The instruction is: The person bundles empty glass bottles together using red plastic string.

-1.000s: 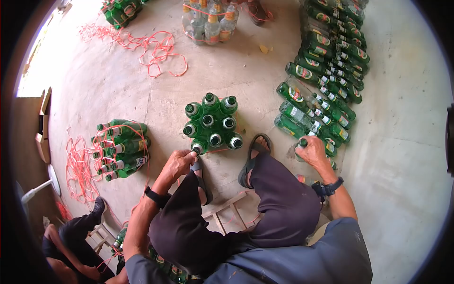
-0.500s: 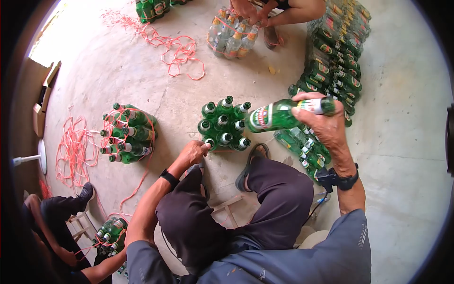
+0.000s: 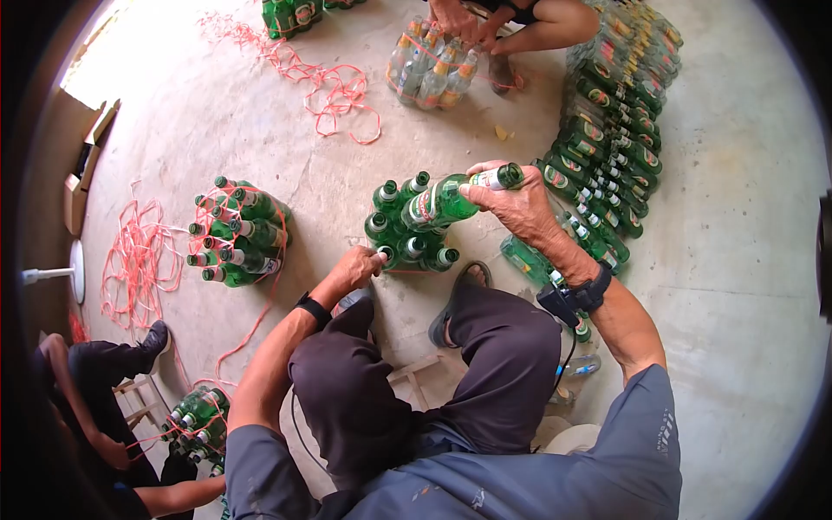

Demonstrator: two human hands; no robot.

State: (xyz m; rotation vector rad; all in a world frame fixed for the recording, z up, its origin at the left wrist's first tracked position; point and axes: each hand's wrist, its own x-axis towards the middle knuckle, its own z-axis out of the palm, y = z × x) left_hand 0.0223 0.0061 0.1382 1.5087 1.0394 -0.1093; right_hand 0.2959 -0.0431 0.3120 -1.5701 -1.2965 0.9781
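My right hand [image 3: 511,204] grips a green glass bottle [image 3: 446,198] by its neck, holding it tilted over a cluster of upright green bottles [image 3: 407,232] on the concrete floor. My left hand [image 3: 357,267] rests on the top of the nearest bottle at the cluster's front left corner. A strand of red string runs along the cluster's base. I sit on a low wooden stool [image 3: 407,381] with my sandalled feet on either side of the cluster.
Rows of lying green bottles [image 3: 607,139] fill the right. A string-tied bundle [image 3: 236,243] and loose red string [image 3: 130,269] lie left. Another person's hands [image 3: 459,22] work on clear bottles [image 3: 433,69] at the top. A third person [image 3: 113,407] sits lower left.
My right hand lifted a bottle from the rows on the right and carried it left, over the upright cluster. My left hand stayed on the cluster's front bottle.
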